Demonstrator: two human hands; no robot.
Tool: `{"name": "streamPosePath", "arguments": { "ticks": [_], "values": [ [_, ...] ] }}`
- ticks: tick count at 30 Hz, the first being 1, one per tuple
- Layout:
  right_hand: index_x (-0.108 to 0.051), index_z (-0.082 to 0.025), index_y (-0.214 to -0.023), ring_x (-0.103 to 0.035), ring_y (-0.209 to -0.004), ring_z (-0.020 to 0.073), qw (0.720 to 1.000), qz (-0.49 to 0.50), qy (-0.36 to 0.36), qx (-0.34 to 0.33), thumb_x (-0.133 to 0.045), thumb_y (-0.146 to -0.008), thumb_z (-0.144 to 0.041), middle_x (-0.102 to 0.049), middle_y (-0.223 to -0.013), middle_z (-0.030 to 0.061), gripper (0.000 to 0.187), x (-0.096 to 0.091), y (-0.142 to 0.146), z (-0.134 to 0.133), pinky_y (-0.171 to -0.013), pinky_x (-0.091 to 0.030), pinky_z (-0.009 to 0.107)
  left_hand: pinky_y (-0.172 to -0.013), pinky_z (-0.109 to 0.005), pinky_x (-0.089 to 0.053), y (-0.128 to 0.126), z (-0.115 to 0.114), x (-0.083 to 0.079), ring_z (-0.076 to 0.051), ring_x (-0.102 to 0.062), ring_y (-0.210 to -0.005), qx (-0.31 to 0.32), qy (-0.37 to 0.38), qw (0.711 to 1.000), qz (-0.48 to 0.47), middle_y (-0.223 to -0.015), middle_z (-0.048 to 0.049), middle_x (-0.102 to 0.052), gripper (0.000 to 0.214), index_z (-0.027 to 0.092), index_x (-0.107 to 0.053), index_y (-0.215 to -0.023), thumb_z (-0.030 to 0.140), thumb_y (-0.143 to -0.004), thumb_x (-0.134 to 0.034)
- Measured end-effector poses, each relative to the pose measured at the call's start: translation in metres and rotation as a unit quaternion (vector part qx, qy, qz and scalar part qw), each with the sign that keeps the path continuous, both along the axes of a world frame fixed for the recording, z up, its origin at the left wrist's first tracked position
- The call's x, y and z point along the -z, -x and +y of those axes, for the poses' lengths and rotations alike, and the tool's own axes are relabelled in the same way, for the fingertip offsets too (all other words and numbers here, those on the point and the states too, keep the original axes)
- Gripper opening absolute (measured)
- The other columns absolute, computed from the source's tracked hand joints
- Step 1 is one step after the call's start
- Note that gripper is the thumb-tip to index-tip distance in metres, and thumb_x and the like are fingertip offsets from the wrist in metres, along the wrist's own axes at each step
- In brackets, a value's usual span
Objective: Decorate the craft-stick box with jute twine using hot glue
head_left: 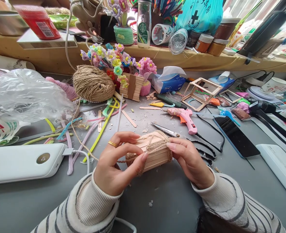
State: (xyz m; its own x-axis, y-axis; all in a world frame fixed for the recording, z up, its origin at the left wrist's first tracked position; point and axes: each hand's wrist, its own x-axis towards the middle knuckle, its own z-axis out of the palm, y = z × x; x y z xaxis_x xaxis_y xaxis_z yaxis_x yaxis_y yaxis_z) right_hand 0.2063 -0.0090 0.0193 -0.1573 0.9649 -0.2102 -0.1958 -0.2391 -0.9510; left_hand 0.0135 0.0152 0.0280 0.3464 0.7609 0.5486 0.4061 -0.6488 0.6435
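Between my two hands is a small box of wooden craft sticks point(156, 160), tilted a little above the grey table. Jute twine point(155, 142) wraps its ends and crosses its top. My left hand point(115, 165) is closed around the left end, thumb and index finger pinched together at the twine. My right hand point(191, 161) grips the right end, with the thumb on the upper edge. A strand of twine runs from my left hand back toward a large twine ball point(93, 83). The underside of the box is hidden.
Beyond the box lie scissors point(166, 130) and a pink glue gun point(183, 118) with a black cord. A phone point(236, 136) is at right, a white power bank point(26, 161) at left. Pipe cleaners point(101, 129), loose sticks and a stick frame point(201, 94) are farther back.
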Motion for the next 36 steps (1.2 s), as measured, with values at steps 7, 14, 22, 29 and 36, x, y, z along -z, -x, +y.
{"name": "streamPosePath", "arguments": {
  "ticks": [7, 14, 22, 29, 36],
  "values": [
    [-0.070, -0.017, -0.088, -0.058, -0.083, 0.0197, 1.000, -0.005, -0.001, 0.008, -0.057, -0.077, -0.034, -0.069, -0.087, 0.0051, 0.025, 0.0015, -0.0002, 0.0000, -0.073, -0.043, 0.031, -0.075, -0.026, -0.053, 0.0003, 0.0004, 0.0005, -0.015, -0.059, -0.085, 0.001, -0.003, 1.000, -0.001, -0.088, -0.0048, -0.060, 0.007, 0.019, -0.062, -0.068, 0.015, -0.073, -0.059],
    [-0.070, -0.017, -0.089, -0.057, -0.080, 0.0182, 1.000, 0.001, -0.001, -0.002, -0.057, -0.076, -0.034, -0.068, -0.083, 0.0043, 0.025, -0.0004, -0.0007, -0.0003, -0.069, -0.043, 0.029, -0.078, -0.025, -0.051, 0.0027, -0.0007, 0.0022, -0.014, -0.058, -0.088, 0.006, 0.007, 1.000, 0.001, -0.090, -0.0037, -0.059, 0.007, 0.019, -0.061, -0.071, 0.013, -0.073, -0.059],
    [-0.070, -0.017, -0.082, -0.055, -0.075, 0.0150, 1.000, 0.011, -0.008, 0.001, -0.060, -0.075, -0.031, -0.068, -0.079, 0.0021, 0.019, -0.0004, 0.0004, -0.0005, -0.069, -0.042, 0.026, -0.079, -0.023, -0.049, 0.0024, -0.0005, 0.0033, -0.013, -0.057, -0.089, 0.012, 0.007, 1.000, -0.001, -0.091, -0.0031, -0.058, 0.007, 0.019, -0.061, -0.071, 0.013, -0.074, -0.058],
    [-0.071, -0.018, -0.084, -0.052, -0.070, 0.0125, 1.000, 0.003, -0.006, 0.009, -0.061, -0.076, -0.033, -0.065, -0.076, 0.0014, 0.020, 0.0033, 0.0000, -0.0014, -0.062, -0.039, 0.023, -0.081, -0.023, -0.048, 0.0040, -0.0012, 0.0034, -0.013, -0.056, -0.091, 0.017, 0.019, 1.000, 0.001, -0.093, -0.0029, -0.057, 0.008, 0.019, -0.060, -0.073, 0.012, -0.074, -0.058],
    [-0.071, -0.020, -0.087, -0.054, -0.078, 0.0147, 1.000, -0.001, -0.029, 0.000, -0.058, -0.078, -0.032, -0.066, -0.079, 0.0017, 0.020, 0.0036, -0.0011, -0.0011, -0.069, -0.040, 0.025, -0.080, -0.024, -0.050, 0.0022, -0.0036, 0.0046, -0.013, -0.056, -0.090, 0.004, 0.006, 1.000, -0.006, -0.092, -0.0032, -0.056, 0.009, 0.020, -0.059, -0.072, 0.011, -0.074, -0.058]
  ]
}}
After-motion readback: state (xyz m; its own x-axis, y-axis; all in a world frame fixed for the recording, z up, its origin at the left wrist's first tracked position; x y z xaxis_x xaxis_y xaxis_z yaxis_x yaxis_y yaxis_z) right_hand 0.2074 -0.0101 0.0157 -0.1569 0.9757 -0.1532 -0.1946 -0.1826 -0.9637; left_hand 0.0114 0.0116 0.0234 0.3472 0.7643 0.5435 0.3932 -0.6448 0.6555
